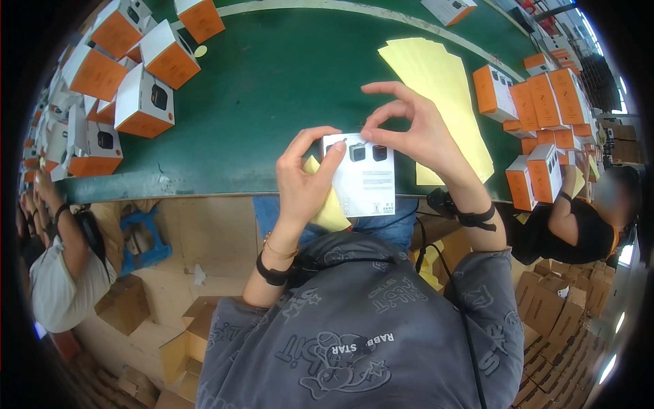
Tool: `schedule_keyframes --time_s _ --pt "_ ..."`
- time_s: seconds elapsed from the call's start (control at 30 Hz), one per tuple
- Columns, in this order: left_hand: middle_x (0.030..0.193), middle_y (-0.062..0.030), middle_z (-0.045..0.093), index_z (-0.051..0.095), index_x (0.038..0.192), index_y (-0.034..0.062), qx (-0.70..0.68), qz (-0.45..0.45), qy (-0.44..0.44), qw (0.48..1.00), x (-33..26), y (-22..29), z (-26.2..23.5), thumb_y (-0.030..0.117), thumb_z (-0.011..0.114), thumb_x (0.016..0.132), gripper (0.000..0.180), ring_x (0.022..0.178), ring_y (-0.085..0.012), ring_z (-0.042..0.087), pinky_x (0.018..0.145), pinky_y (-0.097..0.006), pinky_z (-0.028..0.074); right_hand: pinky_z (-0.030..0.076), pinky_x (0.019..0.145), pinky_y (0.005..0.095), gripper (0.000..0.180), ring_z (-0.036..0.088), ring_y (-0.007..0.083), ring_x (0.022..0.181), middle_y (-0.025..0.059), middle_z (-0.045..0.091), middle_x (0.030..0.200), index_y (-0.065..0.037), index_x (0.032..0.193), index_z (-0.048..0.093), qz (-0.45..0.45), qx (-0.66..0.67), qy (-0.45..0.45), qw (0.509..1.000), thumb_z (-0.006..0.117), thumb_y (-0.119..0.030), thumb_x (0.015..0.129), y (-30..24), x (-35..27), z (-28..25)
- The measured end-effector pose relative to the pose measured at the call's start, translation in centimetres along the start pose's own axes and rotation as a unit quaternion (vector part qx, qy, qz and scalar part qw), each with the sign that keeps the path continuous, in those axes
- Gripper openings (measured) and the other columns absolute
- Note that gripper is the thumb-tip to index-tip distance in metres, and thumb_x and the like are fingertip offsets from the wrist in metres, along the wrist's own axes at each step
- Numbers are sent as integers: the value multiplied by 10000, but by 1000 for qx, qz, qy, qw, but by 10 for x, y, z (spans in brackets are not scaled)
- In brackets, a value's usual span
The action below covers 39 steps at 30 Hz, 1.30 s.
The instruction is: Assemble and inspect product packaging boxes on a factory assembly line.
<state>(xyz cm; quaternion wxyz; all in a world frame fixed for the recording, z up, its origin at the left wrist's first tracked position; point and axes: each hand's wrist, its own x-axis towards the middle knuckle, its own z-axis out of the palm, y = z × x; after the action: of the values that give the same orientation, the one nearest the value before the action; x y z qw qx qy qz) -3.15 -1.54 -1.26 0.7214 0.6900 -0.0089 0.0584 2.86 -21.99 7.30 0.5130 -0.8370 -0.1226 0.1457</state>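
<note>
My left hand (303,174) grips a small white box (371,187) at its left side, the thumb lying on the printed face. That face bears pictures of small dark devices and lines of text. A piece of yellow paper (331,213) is tucked in the same hand, hanging below the palm. At the box's top edge my right hand (415,129) pinches with thumb and a finger, another finger stretched out above. Whatever is in that pinch is too small to make out. The box is held over the near edge of the green table (272,75).
Yellow sheets (436,88) lie fanned beside my right hand. White and orange boxes (143,102) are stacked at the left, and more boxes (545,102) at the right. Co-workers sit on both sides. A cable (466,334) runs down my front. Cardboard cartons (122,303) stand on the floor.
</note>
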Motion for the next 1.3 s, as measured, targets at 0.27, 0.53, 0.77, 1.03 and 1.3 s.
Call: schedule_keyframes --time_s 0.27,0.53,0.77,1.03,1.3 --pt "1009 -95 742 744 1092 -4 -6 2 1 1000 1 0 0 94 755 929 190 931 -166 701 818 -299 547 546 900 300 656 723 101 857 2 802 881 -92 1428 596 -48 -55 29 997 840 -129 820 -2 -4 6" --pt "1070 -77 741 722 1151 -36 26 35 -21 999 1 -5 -3 59 713 991 185 893 -93 698 700 -227 572 504 892 339 633 703 172 854 -11 791 892 -122 1419 600 -104 -135 65 983 816 -107 824 2 -7 12" --pt "1018 -93 745 744 1092 -12 -11 0 3 1000 0 0 1 91 754 927 195 940 -160 701 814 -295 550 413 1044 369 652 698 156 993 -29 773 911 -97 1427 617 -171 -241 101 950 824 -82 809 -5 -15 17" --pt "1015 -92 744 747 1093 -10 -7 -2 3 1000 1 -1 0 104 761 927 203 935 -158 695 822 -295 543 436 996 399 726 679 199 928 -36 737 917 -142 1453 594 -244 -331 184 893 861 -127 778 -6 -24 31" --pt "1008 -90 744 744 1086 -14 0 4 3 1000 0 2 1 89 756 925 192 936 -157 694 831 -291 539 458 903 381 434 660 198 932 17 713 975 -133 1165 787 -325 -331 297 835 872 -109 740 0 -30 15"
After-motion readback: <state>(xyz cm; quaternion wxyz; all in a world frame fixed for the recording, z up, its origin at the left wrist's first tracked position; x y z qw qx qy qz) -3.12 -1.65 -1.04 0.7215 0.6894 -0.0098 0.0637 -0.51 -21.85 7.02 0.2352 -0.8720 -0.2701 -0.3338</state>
